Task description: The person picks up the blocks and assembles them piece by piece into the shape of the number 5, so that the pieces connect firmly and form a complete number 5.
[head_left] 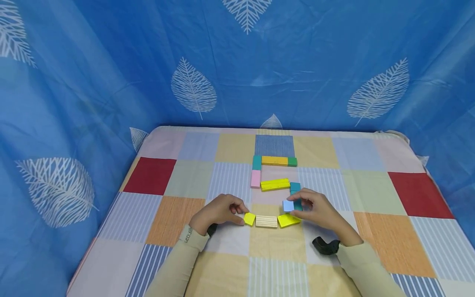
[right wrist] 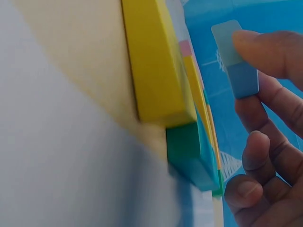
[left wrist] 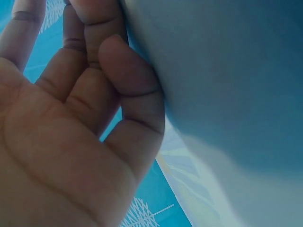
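Note:
My right hand (head_left: 315, 208) pinches a small light blue block (head_left: 288, 206) between thumb and fingers. In the right wrist view this light blue block (right wrist: 235, 59) is held above the cloth, and the other fingers curl below it. My left hand (head_left: 222, 210) has its thumb and index finger at a small yellow block (head_left: 250, 219), pinching its left side. Beside that block lies a ribbed wooden block (head_left: 266, 222), followed by a longer yellow block (head_left: 288, 220) set at a slant. Teal blocks (head_left: 295, 187) stand partly behind my right fingers.
Further back, an orange block (head_left: 274, 161) lies between a green block (head_left: 292, 161) and a teal block (head_left: 257, 162). A pink block (head_left: 255, 179) and yellow blocks (head_left: 275, 185) continue the shape. Patchwork cloth (head_left: 148, 177) covers the table; a blue leaf-print curtain (head_left: 237, 74) hangs around it.

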Demonstrator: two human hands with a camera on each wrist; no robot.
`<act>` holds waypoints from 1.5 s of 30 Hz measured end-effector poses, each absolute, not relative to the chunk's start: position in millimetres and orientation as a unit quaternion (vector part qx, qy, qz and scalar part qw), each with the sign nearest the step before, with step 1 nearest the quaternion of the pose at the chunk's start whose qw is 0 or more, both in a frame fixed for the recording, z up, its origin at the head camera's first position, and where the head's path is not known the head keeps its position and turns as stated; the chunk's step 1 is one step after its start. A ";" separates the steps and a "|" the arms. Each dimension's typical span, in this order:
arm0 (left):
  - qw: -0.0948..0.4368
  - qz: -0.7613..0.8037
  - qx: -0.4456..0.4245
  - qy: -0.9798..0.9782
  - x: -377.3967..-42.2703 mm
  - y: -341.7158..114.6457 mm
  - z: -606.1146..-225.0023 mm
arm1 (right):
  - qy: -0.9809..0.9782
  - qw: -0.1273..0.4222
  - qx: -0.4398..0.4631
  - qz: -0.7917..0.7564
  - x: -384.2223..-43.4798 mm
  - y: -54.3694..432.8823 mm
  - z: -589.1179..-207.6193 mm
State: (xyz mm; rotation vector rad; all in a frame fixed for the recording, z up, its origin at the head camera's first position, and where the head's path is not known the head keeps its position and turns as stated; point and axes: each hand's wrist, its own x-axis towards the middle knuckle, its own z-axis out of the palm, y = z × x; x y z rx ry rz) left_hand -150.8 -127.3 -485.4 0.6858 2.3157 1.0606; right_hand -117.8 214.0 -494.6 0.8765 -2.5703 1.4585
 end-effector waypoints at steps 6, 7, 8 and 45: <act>0.255 0.390 0.245 0.850 -151.4 -127.4 -484.0 | -0.840 0.011 0.262 0.474 -121.0 202.1 -489.2; 0.254 0.390 0.247 0.850 -151.5 -127.6 -483.7 | -0.842 0.005 0.255 0.475 -121.4 199.9 -488.4; 0.255 0.390 0.247 0.850 -151.4 -127.7 -483.4 | -0.843 0.001 0.250 0.476 -121.9 197.9 -487.8; 0.263 0.394 0.243 0.847 -154.2 -129.4 -479.5 | -0.873 -0.078 0.150 0.457 -140.2 134.4 -483.7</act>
